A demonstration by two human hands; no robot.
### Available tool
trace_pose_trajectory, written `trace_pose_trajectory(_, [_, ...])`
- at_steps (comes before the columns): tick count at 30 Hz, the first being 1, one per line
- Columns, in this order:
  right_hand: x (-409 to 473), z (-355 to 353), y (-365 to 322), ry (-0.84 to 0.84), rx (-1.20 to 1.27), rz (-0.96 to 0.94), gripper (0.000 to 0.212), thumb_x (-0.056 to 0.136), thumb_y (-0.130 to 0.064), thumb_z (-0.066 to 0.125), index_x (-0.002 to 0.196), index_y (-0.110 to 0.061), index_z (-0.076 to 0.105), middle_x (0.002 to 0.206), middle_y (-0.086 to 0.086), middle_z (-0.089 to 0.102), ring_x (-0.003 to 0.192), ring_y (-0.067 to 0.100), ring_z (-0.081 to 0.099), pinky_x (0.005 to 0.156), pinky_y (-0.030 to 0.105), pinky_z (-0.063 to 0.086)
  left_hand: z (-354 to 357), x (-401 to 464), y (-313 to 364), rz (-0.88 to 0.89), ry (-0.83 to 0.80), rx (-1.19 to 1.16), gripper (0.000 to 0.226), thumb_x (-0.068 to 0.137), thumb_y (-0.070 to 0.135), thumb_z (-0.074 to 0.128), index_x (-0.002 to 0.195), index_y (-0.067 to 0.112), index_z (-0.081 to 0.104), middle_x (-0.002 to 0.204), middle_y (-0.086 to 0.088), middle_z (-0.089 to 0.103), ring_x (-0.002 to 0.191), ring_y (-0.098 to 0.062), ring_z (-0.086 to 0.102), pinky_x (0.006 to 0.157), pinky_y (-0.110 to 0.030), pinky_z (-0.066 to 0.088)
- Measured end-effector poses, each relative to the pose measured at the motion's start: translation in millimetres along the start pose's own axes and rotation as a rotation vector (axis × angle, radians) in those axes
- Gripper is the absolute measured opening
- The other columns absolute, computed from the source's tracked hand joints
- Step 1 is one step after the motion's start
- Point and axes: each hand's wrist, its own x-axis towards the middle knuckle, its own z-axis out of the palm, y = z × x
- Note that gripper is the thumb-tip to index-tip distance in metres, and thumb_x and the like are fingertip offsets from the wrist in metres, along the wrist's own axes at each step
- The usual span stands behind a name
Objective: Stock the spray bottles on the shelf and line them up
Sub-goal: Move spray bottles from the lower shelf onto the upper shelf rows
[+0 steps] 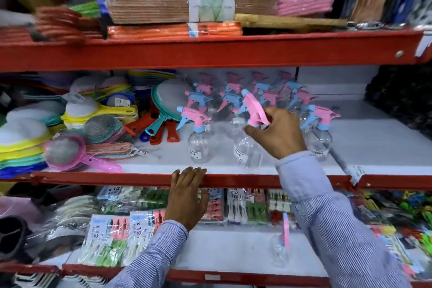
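Note:
Several clear spray bottles with pink and blue trigger heads stand in rows on the middle white shelf [152, 163]. My right hand [278, 133] grips the pink trigger head of a front-row spray bottle [249, 149], which tilts slightly. To its left stands another front bottle [198, 142], and one more [321, 138] stands to the right. My left hand [187, 194] rests flat on the shelf's red front edge, fingers over the lip, holding nothing. One more spray bottle [281, 248] lies on the lower shelf.
Sieves, strainers and sponges [77, 128] crowd the middle shelf's left side. Bare shelf surface [378, 142] lies to the right of the bottles. Packs of clothes pegs [112, 236] fill the lower shelf. Folded cloths [168, 7] sit on the top shelf.

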Motion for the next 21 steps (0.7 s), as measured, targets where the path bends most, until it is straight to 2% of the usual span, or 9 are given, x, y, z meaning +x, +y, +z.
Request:
trace_pose_trajectory(3, [26.8, 31.7, 15.2, -0.029, -0.012, 0.040, 0.019, 0.068, -0.028, 0.076, 0.079, -0.014, 0.069, 0.082, 0.011, 0.073, 0.077, 0.030, 0.066, 0.071, 0.029, 0.050, -1.2, -0.3, -0.7, -0.002, -0.005, -0.011, 0.055, 0.075, 0.021, 0.069, 0.127, 0.018, 0.056, 0.122, -0.004, 0.063, 0.120, -0.025, 0.052, 0.111, -0.052, 0.030])
trace_pose_trajectory(6, [40.4, 58.4, 31.2, -0.046, -0.070, 0.049, 0.030, 0.068, -0.031, 0.075, 0.089, -0.010, 0.069, 0.092, 0.013, 0.072, 0.087, 0.034, 0.065, 0.076, 0.028, 0.047, -1.2, -0.8, -1.5, 0.010, -0.002, -0.021, 0.054, 0.074, 0.020, 0.067, 0.127, 0.019, 0.056, 0.120, -0.003, 0.063, 0.119, -0.024, 0.052, 0.109, -0.051, 0.031])
trace_pose_trajectory(9, [43.1, 73.7, 39.0, -0.088, -0.059, 0.084, 0.030, 0.070, -0.033, 0.073, 0.091, -0.012, 0.067, 0.097, 0.012, 0.070, 0.096, 0.034, 0.061, 0.079, 0.028, 0.045, -0.7, -0.4, -1.7, 0.002, 0.000, -0.008, 0.052, 0.075, 0.021, 0.066, 0.127, 0.020, 0.056, 0.122, -0.001, 0.063, 0.121, -0.022, 0.051, 0.111, -0.050, 0.029])
trace_pose_trajectory(14, [35.8, 80.6, 41.7, -0.037, 0.008, 0.079, 0.029, 0.072, -0.032, 0.074, 0.092, -0.012, 0.067, 0.089, 0.008, 0.068, 0.085, 0.029, 0.061, 0.073, 0.021, 0.038, 0.8, 0.5, -2.1, -0.003, -0.001, -0.001, 0.052, 0.077, 0.022, 0.065, 0.128, 0.022, 0.055, 0.124, 0.000, 0.062, 0.122, -0.020, 0.049, 0.113, -0.047, 0.026])
trace_pose_trajectory(18, [30.1, 83.9, 45.1, 0.039, 0.068, 0.044, 0.041, 0.066, -0.036, 0.082, 0.097, -0.012, 0.071, 0.094, 0.009, 0.071, 0.078, 0.022, 0.062, 0.074, 0.019, 0.043, 1.4, 0.5, -2.3, -0.010, -0.001, -0.004, 0.052, 0.077, 0.022, 0.066, 0.128, 0.022, 0.055, 0.124, 0.002, 0.062, 0.123, -0.019, 0.048, 0.113, -0.047, 0.025])
trace_pose_trajectory(21, [30.6, 87.9, 47.8, 0.093, 0.095, 0.033, 0.041, 0.064, -0.034, 0.085, 0.098, -0.015, 0.072, 0.095, 0.008, 0.072, 0.076, 0.018, 0.062, 0.075, 0.019, 0.045, 1.6, 0.8, -2.3, -0.010, 0.004, -0.013, 0.052, 0.076, 0.021, 0.066, 0.127, 0.022, 0.055, 0.123, 0.002, 0.062, 0.122, -0.019, 0.049, 0.113, -0.048, 0.027])
